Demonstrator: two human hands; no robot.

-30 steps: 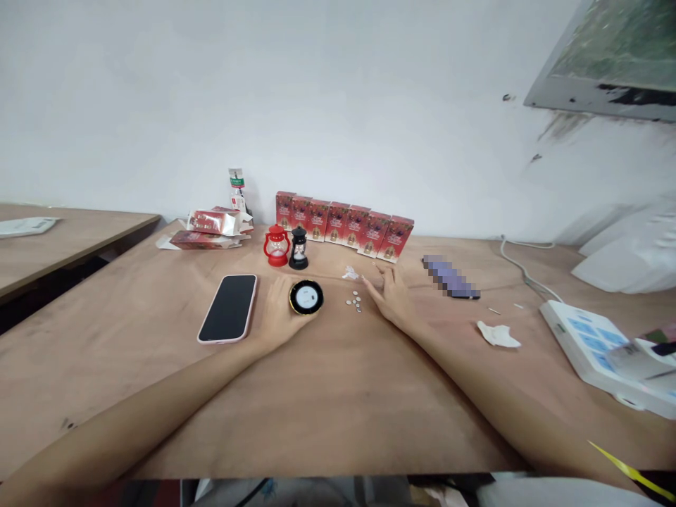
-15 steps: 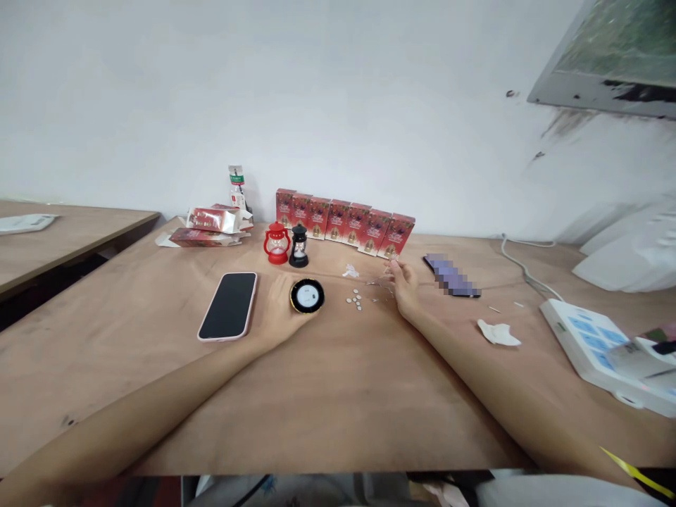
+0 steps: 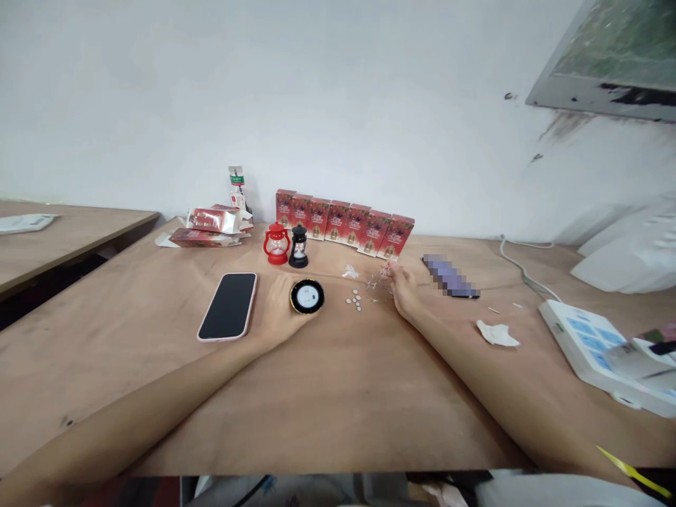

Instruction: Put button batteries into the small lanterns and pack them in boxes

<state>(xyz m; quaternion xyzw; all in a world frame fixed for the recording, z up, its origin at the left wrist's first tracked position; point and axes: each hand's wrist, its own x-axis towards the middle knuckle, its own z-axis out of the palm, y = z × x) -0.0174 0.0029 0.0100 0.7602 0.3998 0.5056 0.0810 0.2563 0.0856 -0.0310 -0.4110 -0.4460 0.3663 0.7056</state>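
My left hand (image 3: 279, 306) is closed around a round black object (image 3: 301, 306) with a gold edge and a pale disc in its middle, turned to face me. Just right of it lie several small silver button cells (image 3: 353, 301). My right hand (image 3: 404, 287) is over the thin, shiny pieces (image 3: 377, 285) scattered on the table, its fingertips pinched together. What sits between those fingertips is too small to make out. Small white bits (image 3: 349, 270) lie behind the cells. A red lantern (image 3: 277, 246) and a smaller black lantern (image 3: 298, 250) stand upright behind my left hand.
Several red printed boxes (image 3: 338, 220) stand in a row near the wall. Opened boxes (image 3: 211, 229) are piled at the back left. A pink-cased phone (image 3: 228, 307) lies left, a purple phone (image 3: 448, 276) right. Crumpled paper (image 3: 497, 334) and a white power strip (image 3: 586, 345) are farther right.
My right hand's fingers have shifted slightly among the thin shiny pieces, with more of these pieces now bunched near the fingertips. My left hand and the round black object have stayed in place.
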